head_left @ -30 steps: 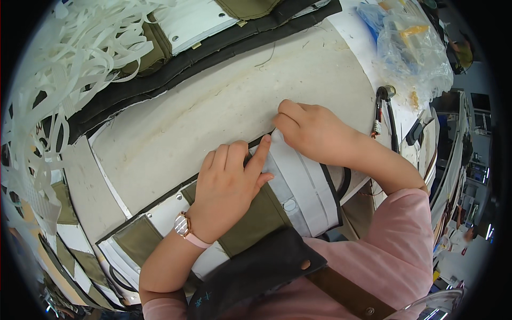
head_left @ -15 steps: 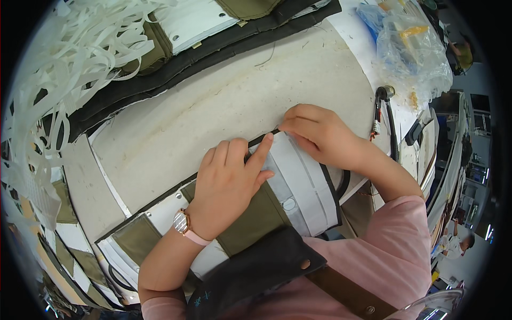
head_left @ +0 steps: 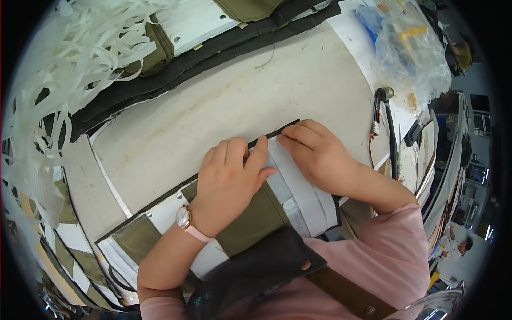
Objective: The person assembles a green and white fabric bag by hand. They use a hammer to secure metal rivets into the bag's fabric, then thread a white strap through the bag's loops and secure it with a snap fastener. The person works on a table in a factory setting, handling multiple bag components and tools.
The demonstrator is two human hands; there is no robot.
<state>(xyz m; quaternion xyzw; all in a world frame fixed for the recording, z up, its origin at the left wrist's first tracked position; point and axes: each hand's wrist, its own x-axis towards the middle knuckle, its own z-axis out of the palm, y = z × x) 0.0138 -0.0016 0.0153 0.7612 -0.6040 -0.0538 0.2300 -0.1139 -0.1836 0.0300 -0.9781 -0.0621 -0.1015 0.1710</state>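
While a big pale table [head_left: 213, 101] holds up the work, a heap of white strips [head_left: 80, 53] sits at the far left, away from the hands. A long panel [head_left: 261, 213] with white, grey and green parts lies slanted on the near side of the table, close to the body, maybe so both arms can reach it. A crumpled see-through bag [head_left: 416, 58] lies at the far right, well apart from the panel. The left hand [head_left: 229, 176] rests flat on the panel, thumb out, and grips nothing; it seems to press down so the panel does not slide. The right hand [head_left: 320, 154] has its fingers in a narrow pinch on a black strip [head_left: 273, 133] at the panel's far edge, likely because the strip is so thin. A little watch [head_left: 183, 217] sits on the left wrist.
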